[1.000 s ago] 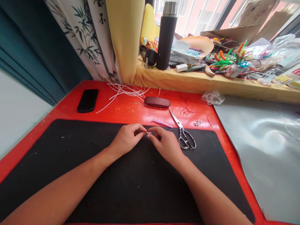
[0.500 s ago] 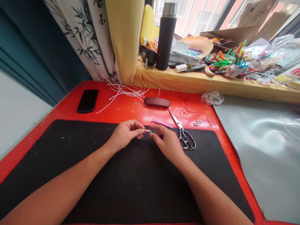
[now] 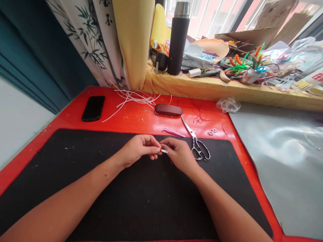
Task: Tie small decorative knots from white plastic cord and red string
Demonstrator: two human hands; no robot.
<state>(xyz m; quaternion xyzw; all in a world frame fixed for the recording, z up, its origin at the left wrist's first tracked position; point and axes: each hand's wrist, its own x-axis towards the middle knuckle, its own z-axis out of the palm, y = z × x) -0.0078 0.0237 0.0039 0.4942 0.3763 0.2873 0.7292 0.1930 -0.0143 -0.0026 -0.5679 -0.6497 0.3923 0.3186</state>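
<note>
Fine fingertip work shows at the centre of the frame. The left hand [image 3: 139,150] is closed in a pinch, thumb and forefinger grasping a thin red strand [image 3: 153,141] that slants up across its fingers. The right hand [image 3: 179,154] is likewise curled in a pinch on the other end of a small white piece [image 3: 164,151]. To do this well, it seems best to rest both wrists low over the black mat [image 3: 121,201] and hold the piece only with the fingertips. One hand should steady it while the other makes the small movement, so the strand stays taut and does not slip off the short white end. A light grip looks wiser than a hard one, since the piece is tiny and easily bent. The white piece lies exactly between the two hands, touching the fingertips of both, just above the mat's upper middle. The strand meets it on the left hand's side. Scissors [image 3: 198,145] lie just right of the right hand, and pink tweezers [image 3: 174,132] lie near, above the fingertips, on the red table [image 3: 141,118].
</note>
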